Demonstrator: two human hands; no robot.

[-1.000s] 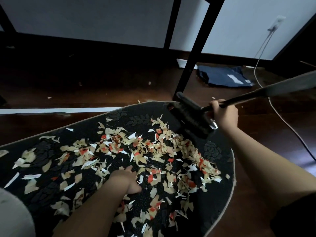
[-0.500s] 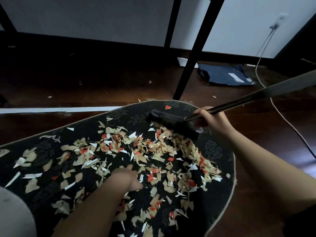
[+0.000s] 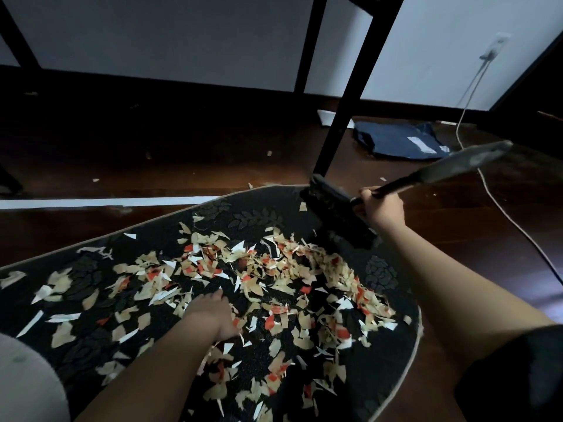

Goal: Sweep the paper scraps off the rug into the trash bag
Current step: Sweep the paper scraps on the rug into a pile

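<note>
Right hand (image 3: 380, 210) curled tight round the thin dark handle of the brush (image 3: 338, 213), gripping just behind the brush head. Head sits at the far right edge of the rug (image 3: 387, 388), bristles down on the pile, angled along that edge; the handle runs up and to the right past the fist. Paper scraps (image 3: 274, 278), tan, white and red, lie spread across the rug's middle, thickest just on the near side of the brush head and trailing toward the right edge. Left hand (image 3: 213, 315) rests knuckles up on the rug among the scraps, near the centre; whether its fingers hold anything cannot be told. A few stray scraps lie on the dark wood floor (image 3: 152, 153) past the far edge. Dark blue trash bag (image 3: 402, 140) lies flat on the floor, well beyond the rug's far right edge.
</note>
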